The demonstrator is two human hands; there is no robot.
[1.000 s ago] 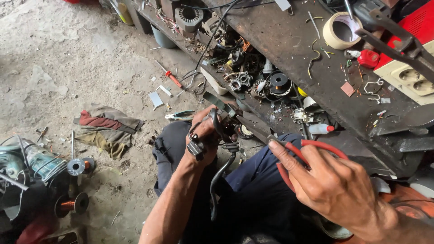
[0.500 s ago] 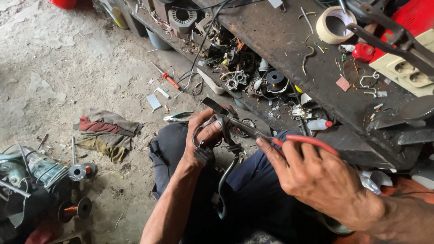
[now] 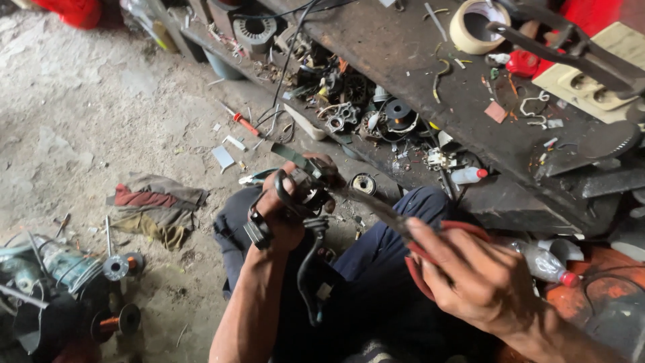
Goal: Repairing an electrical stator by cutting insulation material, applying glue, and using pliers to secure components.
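Since half a second ago the right hand (image 3: 487, 286) has kept its place at the lower right of the frame, and the left hand (image 3: 285, 212) has stayed near the centre with its fingers a little tighter; the left hand is closed around a black cable part (image 3: 302, 195), from which a black cord (image 3: 309, 269) loops down over the dark blue trousers (image 3: 376, 282); the right hand is wrapped about the red handles of a pair of pliers (image 3: 396, 218), whose long dark nose reaches up-left to touch the part; behind, along the top and right, runs a cluttered workbench (image 3: 403, 54) bearing a roll of tape (image 3: 477, 27); a rag (image 3: 158, 205) lies on the floor at the left, and a red-handled screwdriver (image 3: 238, 121) lies above it.
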